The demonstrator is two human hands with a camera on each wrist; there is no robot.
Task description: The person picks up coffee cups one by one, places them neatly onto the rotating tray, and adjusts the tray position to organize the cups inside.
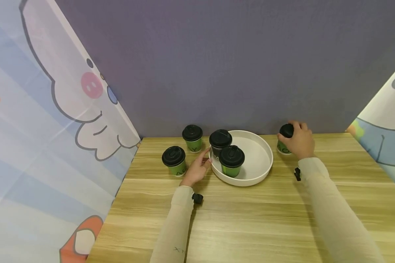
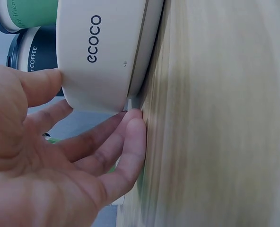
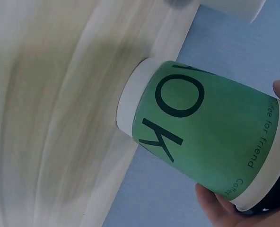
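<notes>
My right hand (image 1: 302,140) grips a green paper coffee cup (image 3: 192,127) around its black lid, at the right of the table. The cup stands close over the wood, its white base toward the table in the right wrist view. My left hand (image 1: 196,171) rests against the outside of a round white tray (image 1: 256,160), thumb at the rim and fingertips by the wall and lower edge. Inside the tray stand a green coffee cup (image 1: 232,162) and a dark coffee cup (image 1: 220,139), both with black lids.
Left of the tray, two more lidded green cups stand on the wooden table (image 1: 237,219): a rear cup (image 1: 193,140) and a front cup (image 1: 175,160) near my left hand. A grey wall (image 1: 217,73) rises behind the table. A printed curtain (image 1: 52,146) hangs at the left.
</notes>
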